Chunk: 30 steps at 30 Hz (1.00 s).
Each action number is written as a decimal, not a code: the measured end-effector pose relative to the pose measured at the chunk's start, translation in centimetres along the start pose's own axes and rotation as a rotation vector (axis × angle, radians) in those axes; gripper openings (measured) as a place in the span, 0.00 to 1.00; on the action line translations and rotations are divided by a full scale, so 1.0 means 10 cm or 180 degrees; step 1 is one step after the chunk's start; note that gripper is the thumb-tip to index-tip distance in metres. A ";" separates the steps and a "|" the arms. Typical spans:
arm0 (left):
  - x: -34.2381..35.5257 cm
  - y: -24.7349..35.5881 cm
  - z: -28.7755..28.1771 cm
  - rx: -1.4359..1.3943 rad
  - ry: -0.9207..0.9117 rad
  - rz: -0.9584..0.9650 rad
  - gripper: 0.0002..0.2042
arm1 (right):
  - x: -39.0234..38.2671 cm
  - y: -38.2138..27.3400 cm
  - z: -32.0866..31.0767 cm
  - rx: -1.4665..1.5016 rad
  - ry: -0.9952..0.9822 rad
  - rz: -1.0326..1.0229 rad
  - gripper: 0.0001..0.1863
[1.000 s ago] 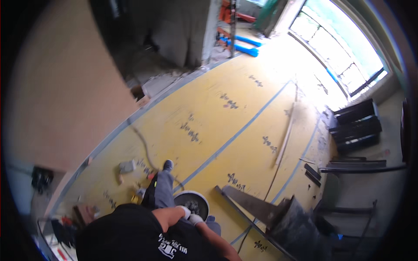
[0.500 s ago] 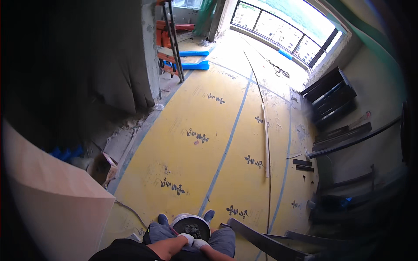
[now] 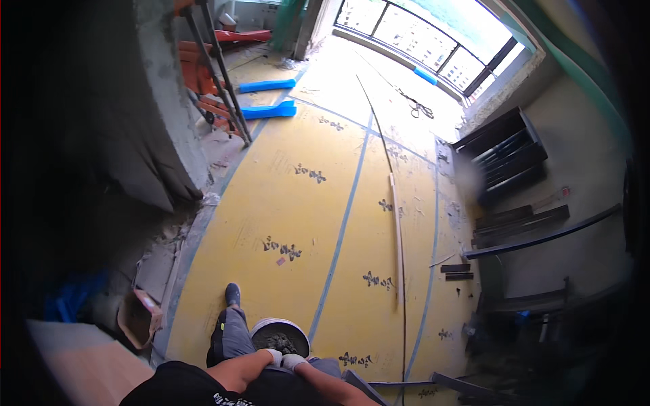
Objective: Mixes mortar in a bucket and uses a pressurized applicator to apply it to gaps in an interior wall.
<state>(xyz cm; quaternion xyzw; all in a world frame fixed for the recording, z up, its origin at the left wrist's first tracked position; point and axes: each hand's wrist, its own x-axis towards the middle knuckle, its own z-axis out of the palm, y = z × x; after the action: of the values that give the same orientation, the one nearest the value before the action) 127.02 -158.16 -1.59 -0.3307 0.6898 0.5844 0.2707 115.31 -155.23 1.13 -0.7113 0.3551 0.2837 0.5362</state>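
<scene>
A white-rimmed bucket (image 3: 259, 325) with lumpy grey mortar (image 3: 277, 342) inside is in front of my body, between my legs. My left hand (image 3: 274, 356) and my right hand (image 3: 293, 363), both in white gloves, are side by side at its near edge. Both are closed there, gripping the bucket; the exact part they hold is hidden beneath the fingers. My left foot (image 3: 233, 294) is forward on the yellow floor sheeting (image 3: 277, 216).
A long thin strip (image 3: 397, 243) lies along the floor. At left are a pale board (image 3: 88, 352), an open cardboard box (image 3: 143, 318) and an orange ladder-like frame (image 3: 200, 68). Blue pieces (image 3: 267, 86) lie beyond. Dark metal lengths (image 3: 521, 227) and a black rack (image 3: 504, 152) line the right.
I have moved forward over the sheeting, with my left foot stepping ahead. The bucket has come along in both hands, and the pale board has slipped back toward the lower left.
</scene>
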 end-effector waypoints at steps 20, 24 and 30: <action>0.13 -0.69 -6.19 0.0598 0.0090 -0.0458 0.20 | 1.20 0.70 -6.29 0.0147 0.0258 -0.0062 0.23; 0.50 -0.99 -7.71 0.0284 -0.0172 -0.0220 0.22 | 1.45 0.93 -7.78 0.0225 0.0164 0.0242 0.25; 0.65 -0.96 -9.88 0.0829 -0.0223 0.0185 0.23 | 1.63 1.12 -9.69 0.0620 0.0477 0.0802 0.23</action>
<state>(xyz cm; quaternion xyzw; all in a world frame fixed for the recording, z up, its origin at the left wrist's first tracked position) 131.63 -257.40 4.30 -0.2520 0.7593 0.5087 0.3182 118.02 -253.92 7.60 -0.6249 0.5063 0.2590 0.5348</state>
